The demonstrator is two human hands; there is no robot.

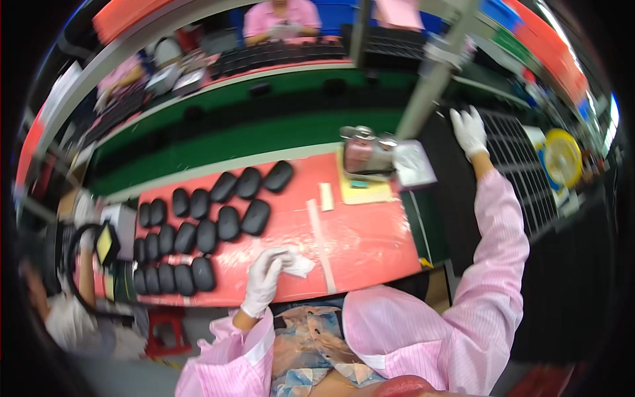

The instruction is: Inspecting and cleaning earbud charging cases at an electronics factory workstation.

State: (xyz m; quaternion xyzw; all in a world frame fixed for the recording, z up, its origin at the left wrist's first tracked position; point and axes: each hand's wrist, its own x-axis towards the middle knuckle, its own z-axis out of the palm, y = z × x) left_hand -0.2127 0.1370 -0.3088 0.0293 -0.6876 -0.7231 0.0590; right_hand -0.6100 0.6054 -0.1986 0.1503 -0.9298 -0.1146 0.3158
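My left hand (pixel 262 283), in a white glove, is closed on a small white cloth (pixel 299 266) just above the red mat (pixel 367 248) near its front edge. Far out to the right, my right hand (pixel 468 131), also gloved, has its fingers stretched over the near-left edge of a black compartment tray (pixel 512 155). Nothing shows in its fingers. Several black rounded shells (pixel 206 236), shaped like computer mice, lie in three rows on the mat's left half. A white strip (pixel 321 245) crosses the mat to the right of my left hand.
Behind the mat stand metal-topped bottles (pixel 367 152) on a yellow pad (pixel 370 192), beside a white packet (pixel 413 164). A green conveyor belt (pixel 264 129) runs beyond, carrying dark pieces. A yellow fan (pixel 562 159) sits past the tray. Co-workers (pixel 281 20) sit opposite; another person (pixel 79 324) is at left.
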